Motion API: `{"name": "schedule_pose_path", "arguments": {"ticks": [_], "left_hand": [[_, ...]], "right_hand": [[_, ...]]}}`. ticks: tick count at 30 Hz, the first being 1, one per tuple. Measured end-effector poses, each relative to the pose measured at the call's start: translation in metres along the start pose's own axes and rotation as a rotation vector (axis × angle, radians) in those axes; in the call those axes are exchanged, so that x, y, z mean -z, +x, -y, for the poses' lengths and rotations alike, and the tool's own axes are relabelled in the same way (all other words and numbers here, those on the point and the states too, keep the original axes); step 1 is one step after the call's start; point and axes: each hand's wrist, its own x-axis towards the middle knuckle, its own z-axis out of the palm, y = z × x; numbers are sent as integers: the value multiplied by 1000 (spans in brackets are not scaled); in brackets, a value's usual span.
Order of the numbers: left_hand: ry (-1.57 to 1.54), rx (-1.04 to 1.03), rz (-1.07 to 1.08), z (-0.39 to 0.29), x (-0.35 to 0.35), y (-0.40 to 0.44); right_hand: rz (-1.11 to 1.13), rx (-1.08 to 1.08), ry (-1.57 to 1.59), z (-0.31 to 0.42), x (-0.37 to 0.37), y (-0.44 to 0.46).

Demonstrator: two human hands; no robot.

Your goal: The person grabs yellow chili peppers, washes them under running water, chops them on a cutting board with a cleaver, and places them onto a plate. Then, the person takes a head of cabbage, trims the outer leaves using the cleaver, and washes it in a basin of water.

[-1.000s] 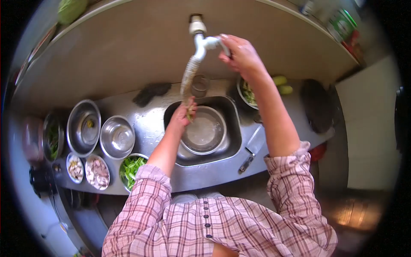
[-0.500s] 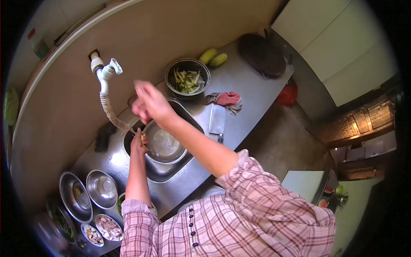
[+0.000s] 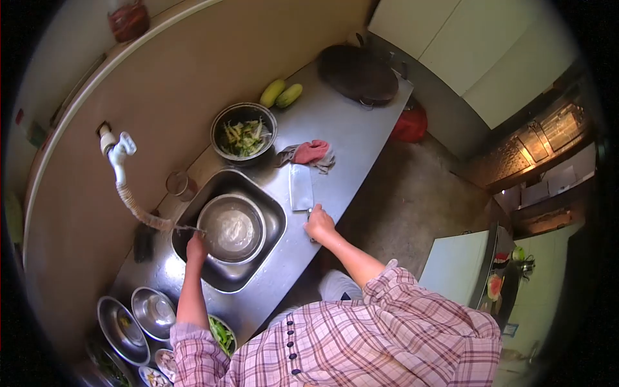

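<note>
My left hand (image 3: 196, 248) is closed at the left rim of a metal basin (image 3: 232, 229) in the sink (image 3: 277, 213); whatever it holds is too small to make out. Water runs from the ribbed hose of the white tap (image 3: 120, 151) beside this hand. On the counter right of the sink, my right hand (image 3: 318, 224) is closed around the handle of a cleaver (image 3: 301, 188). The cleaver's blade lies flat, pointing toward a red and grey cloth (image 3: 311, 153).
A pot of cut vegetables (image 3: 244, 134), two green gourds (image 3: 281, 94) and a dark round pan (image 3: 358, 74) stand beyond the sink. A glass (image 3: 181, 186) is near the wall. Metal bowls (image 3: 153, 313) and a bowl of greens (image 3: 221, 335) sit at lower left.
My right hand has left the tap and come down onto the cleaver's handle. My left hand stays by the basin. The view has turned toward the right, and the water keeps running.
</note>
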Motion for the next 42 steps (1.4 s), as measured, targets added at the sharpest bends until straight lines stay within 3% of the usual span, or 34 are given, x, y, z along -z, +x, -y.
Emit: {"name": "schedule_pose_path", "arguments": {"ticks": [2,4,5,6,8,10,12,14,15,18,19,21,22,23,24,25,26,29,33,36,39,41,42], "left_hand": [[-775,663,355,-78,73,3],[38,265,251,-31,37,-3],[159,305,337,-50,52,-7],[282,345,418,-73,69,-9],[140,323,262,-30,36,-11],[189,366,333,14,10,-20],[449,416,375,-91,72,-39],[325,417,264,-33,49,-45],[298,368,353,-32,53,-44],[629,423,415,-33,57,-50],[608,473,59,-60,62,-51],[132,758,44,-105,83,-18],[-97,904,18,-129,92,-5],[-15,839,7,-125,88,2],[265,649,42,-123,87,12],[468,514,46,-123,84,23],[526,434,14,-125,82,37],[-195,490,-249,-117,50,110],[110,628,-172,-192,36,164],[505,415,-66,-254,46,162],[-195,918,285,-246,20,210],[155,915,668,-256,31,225],[127,831,704,-257,29,227]], "right_hand": [[58,-10,181,-5,7,1],[221,-14,430,-24,9,11],[439,-216,968,-30,15,11],[468,-307,1219,-30,34,1],[583,-201,1273,-57,49,5],[506,-8,1111,-85,74,4],[353,179,830,-117,121,3],[288,210,760,-152,157,16],[269,231,773,-175,169,23],[167,283,727,-237,204,41],[93,334,680,-256,212,49],[-7,407,610,-283,234,59],[46,340,639,-291,247,61],[101,276,665,-296,260,64],[161,213,689,-301,269,67],[72,281,607,-314,257,81],[132,238,633,-315,263,86],[257,133,702,-315,276,105],[277,143,725,-317,290,135],[291,183,685,-321,305,163],[310,217,654,-322,330,198],[372,195,638,-324,339,225],[368,208,621,-324,345,238]]}}
